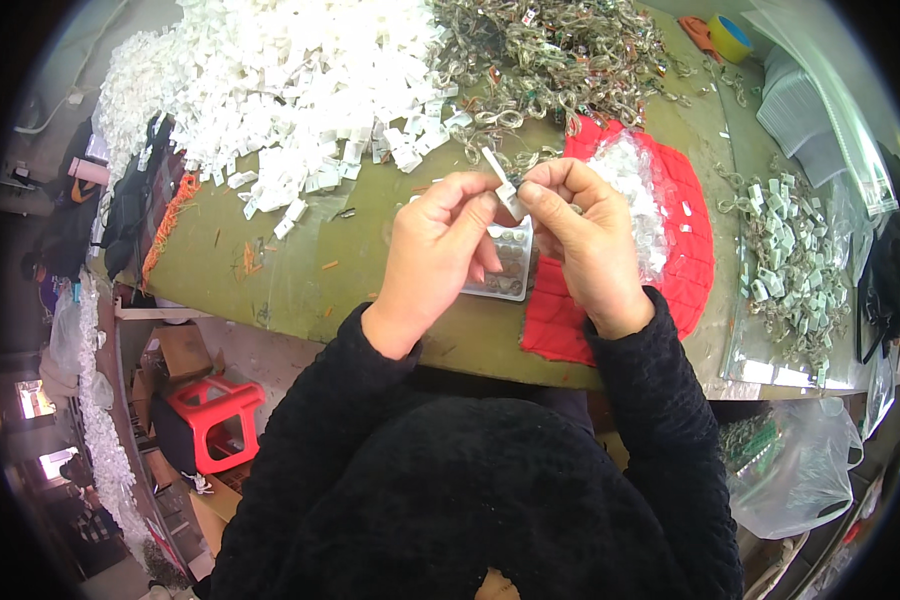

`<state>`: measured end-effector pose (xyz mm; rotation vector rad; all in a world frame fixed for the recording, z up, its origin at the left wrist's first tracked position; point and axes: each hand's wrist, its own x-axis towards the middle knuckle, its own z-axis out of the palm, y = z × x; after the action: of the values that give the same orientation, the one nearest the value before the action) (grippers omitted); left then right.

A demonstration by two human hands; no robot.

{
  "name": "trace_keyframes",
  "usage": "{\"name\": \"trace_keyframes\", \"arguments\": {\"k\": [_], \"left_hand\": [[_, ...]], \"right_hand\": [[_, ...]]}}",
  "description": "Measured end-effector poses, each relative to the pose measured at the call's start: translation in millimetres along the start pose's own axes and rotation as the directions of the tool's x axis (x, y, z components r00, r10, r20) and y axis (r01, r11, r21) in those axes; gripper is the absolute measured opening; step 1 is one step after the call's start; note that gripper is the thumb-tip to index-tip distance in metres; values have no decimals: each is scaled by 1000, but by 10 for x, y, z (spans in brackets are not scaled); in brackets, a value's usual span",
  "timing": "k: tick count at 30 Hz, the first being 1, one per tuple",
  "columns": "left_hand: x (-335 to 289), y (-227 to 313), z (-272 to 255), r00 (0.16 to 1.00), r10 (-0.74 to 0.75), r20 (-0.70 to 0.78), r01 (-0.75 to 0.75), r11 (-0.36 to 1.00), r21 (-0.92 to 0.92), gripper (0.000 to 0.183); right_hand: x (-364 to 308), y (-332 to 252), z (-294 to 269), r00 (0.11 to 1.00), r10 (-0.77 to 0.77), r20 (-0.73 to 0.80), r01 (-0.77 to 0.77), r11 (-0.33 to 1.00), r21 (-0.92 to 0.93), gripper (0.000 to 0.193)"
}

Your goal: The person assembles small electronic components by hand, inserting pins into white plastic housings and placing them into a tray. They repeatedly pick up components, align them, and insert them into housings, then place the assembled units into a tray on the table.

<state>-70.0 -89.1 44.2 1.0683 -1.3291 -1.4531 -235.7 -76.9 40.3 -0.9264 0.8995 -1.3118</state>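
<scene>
Together, both hands [430, 242] [592, 222] pinch a white piece [497, 169].

A small white plastic piece [505, 188] sat between the fingers [455, 190] of the left hand [430, 250] and right hand [595, 235], above a green tabletop [360, 265]. Beneath the fingers, partly hidden, lay a clear plastic compartment tray [500, 294]. Beyond them to the left spread a broad heap of white plastic pieces [270, 80], adjoined on its right by a tangled heap of beige looped cords [560, 60]. Right of the fingers, a red quilted cloth [690, 280] carried a clear plastic bag of white pieces [640, 200]. Farther right lay a pile of pale green tabs with cords [785, 260]. Well left of the fingers, nearer the body and below table level, stood a red plastic stool [220, 420].
</scene>
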Motion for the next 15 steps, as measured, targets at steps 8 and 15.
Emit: {"name": "trace_keyframes", "arguments": {"k": [8,15], "left_hand": [[-29,117,-83,990,-84,110,94,991,-93,20],[-43,94,-179,975,-84,203,155,918,-364,22]], "right_hand": [[-68,16,81,985,-174,9,170,950,-262,10],[-69,-88,18,991,67,115,-73,996,48,9]]}}
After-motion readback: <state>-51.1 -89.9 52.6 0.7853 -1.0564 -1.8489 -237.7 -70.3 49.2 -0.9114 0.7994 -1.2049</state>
